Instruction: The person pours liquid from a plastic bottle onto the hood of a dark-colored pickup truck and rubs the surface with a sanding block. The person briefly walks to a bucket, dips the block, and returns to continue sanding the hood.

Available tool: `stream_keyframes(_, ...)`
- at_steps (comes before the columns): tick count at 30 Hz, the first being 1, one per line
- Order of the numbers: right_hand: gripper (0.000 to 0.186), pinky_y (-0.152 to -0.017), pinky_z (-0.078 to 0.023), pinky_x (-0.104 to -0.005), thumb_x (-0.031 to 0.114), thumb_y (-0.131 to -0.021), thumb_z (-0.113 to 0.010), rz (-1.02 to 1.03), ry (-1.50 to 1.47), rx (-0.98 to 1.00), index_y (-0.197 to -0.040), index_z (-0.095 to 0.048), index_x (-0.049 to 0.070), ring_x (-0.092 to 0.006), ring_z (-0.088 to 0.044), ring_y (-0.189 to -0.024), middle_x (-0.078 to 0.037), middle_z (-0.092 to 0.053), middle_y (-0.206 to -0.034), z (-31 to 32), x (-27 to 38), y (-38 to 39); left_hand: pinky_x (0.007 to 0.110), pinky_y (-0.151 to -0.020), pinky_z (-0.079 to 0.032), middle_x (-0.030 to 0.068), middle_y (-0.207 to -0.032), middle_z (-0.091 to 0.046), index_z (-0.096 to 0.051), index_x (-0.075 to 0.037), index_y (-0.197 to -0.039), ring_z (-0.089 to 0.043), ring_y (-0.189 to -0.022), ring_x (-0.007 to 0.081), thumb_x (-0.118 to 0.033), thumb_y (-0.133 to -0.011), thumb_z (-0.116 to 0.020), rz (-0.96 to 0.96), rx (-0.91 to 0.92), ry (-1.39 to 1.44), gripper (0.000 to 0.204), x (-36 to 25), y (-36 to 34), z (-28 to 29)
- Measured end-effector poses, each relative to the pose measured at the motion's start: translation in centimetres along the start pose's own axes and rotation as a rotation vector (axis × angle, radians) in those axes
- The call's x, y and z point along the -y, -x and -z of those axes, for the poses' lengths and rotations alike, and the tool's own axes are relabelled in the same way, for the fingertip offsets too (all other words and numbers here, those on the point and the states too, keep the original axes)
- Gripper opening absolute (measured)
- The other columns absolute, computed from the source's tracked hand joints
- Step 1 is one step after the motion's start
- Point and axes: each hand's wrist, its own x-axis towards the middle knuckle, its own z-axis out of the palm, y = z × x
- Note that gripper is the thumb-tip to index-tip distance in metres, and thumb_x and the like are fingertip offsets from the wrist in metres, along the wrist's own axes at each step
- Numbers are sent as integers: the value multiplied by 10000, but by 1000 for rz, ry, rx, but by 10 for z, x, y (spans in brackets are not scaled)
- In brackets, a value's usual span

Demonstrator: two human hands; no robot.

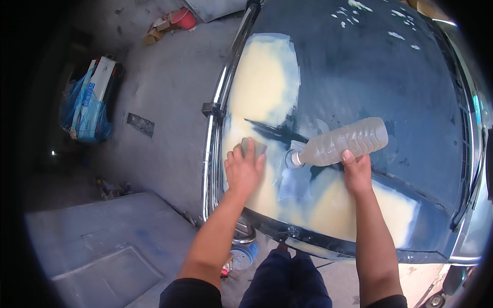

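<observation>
Workshop floor (pixel 172 97) at left, car hood (pixel 370 82) at right; filler (pixel 264 72) laid, surfacing judged incomplete.
Chrome bar (pixel 209 164) runs along the hood's left edge. Left hand (pixel 244 172), fingers spread, holds a grey block (pixel 260 147) down on the filler. Further right, a cloudy bottle (pixel 349 141), neck pointing left, is gripped by the right hand (pixel 358 174) over the hood. Filler edges appear partly feathered; smoothing seems unfinished, and no finish coat shows over the patches.

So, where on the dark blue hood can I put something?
The hood looks free between the white splotches, upper cream patch and translucent ribbed plastic bottle. Around the left hand, right hand and bottle it is crowded.
</observation>
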Motion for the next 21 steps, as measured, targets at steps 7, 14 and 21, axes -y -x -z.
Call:
stream_keyframes(7,557,-1058,-394,-353,296,-916,-725,33,37,2,-1330,-510,-9,-195,-550,-1186,-93,-609,-1267,1,3,-5,505,-932,-444,207,-1184,-547,-497,-85,-1444,-525,-1083,398,-440,-977,-528,108,-29,76,588,6,-17,-16)
stream_keyframes(14,534,-1053,-398,-351,286,-926,-714,42,20,14,-1325,-514,-8,-194,-551,-1185,-87,-611,-1258,2,2,-11,520,-919,-456,242,-1210,-545,-528,-68,-1415,-537,-1067,420,-433,-953,-572,-24,-120,56,590,7,15,-11)
stream_keyframes(21,551,-1053,-401,-355,300,-922,-720,-2,30,-20,-1327,-508,-8,-196,-551,-1188,-91,-606,-1268,0,-1,0,507,-947,-443,238,-1197,-547,-517,-59,-1422,-526,-1077,420,-430,-964,-564,34,-97,41,592,23,25,-18)
